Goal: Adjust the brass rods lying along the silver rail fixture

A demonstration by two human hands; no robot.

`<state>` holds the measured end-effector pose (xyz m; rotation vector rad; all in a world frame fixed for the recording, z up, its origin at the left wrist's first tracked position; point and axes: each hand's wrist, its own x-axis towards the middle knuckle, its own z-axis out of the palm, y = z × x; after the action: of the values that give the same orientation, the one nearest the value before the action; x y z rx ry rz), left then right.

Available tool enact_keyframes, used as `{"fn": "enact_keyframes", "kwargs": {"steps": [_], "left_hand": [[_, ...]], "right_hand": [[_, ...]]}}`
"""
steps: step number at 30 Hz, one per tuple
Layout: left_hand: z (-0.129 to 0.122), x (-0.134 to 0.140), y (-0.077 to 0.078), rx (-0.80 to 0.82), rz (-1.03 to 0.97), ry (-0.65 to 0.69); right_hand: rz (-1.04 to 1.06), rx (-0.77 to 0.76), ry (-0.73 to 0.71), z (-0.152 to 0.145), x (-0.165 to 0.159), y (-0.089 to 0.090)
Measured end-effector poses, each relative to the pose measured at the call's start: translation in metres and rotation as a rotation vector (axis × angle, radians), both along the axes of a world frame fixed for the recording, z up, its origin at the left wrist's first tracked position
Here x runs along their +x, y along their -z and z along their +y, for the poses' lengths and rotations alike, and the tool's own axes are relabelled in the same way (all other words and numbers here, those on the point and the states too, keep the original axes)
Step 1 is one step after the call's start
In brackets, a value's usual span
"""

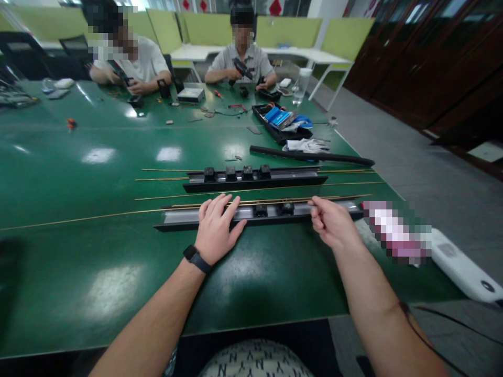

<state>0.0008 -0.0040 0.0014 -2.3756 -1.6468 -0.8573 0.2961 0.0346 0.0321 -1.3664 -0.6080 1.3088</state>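
A long black channel (pixel 184 226) with a pale inner face lies across the table before me. Two small black blocks sit inside it, one block (pixel 286 209) near my right hand. Thin brass-coloured rods (pixel 271 202) run lengthwise along its far side. My left hand (pixel 218 225) rests over the channel's left part, fingers spread and laid across the rods. At the right part, thumb and fingertips of my right hand (pixel 332 220) pinch a thin brass rod. Behind lies a second black channel (pixel 251 184) holding several black blocks, with rods sticking out of both ends.
Another thin rod (pixel 176 197) lies between the channels. Beyond are a black tube (pixel 310 156), white gloves (pixel 304 145) and a black tray (pixel 271 128) of blue packets. A white device (pixel 459 267) is at the right edge. Two people work across the green table (pixel 129 293).
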Motion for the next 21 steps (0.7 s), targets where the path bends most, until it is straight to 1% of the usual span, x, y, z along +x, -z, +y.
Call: {"fn": "enact_keyframes", "kwargs": {"steps": [3, 5, 11, 17, 21], "left_hand": [[0.0001, 0.0002, 0.0002, 0.0, 0.0, 0.001], [0.0002, 0.0002, 0.0001, -0.001, -0.003, 0.001], [-0.0001, 0.0002, -0.001, -0.008, -0.007, 0.001], [-0.0004, 0.0002, -0.0009, -0.014, -0.02, 0.0], [-0.0005, 0.0001, -0.0006, -0.022, -0.026, 0.0]], "right_hand": [[0.002, -0.005, -0.105, -0.0019, -0.0038, 0.002], [-0.003, -0.002, -0.129, -0.0022, -0.005, 0.0033], [0.027, 0.017, -0.061, -0.0007, -0.0045, 0.0038], [0.021, 0.005, -0.147, -0.0036, -0.0079, 0.0033], [0.033, 0.01, -0.105, -0.0028, -0.0071, 0.0034]]}}
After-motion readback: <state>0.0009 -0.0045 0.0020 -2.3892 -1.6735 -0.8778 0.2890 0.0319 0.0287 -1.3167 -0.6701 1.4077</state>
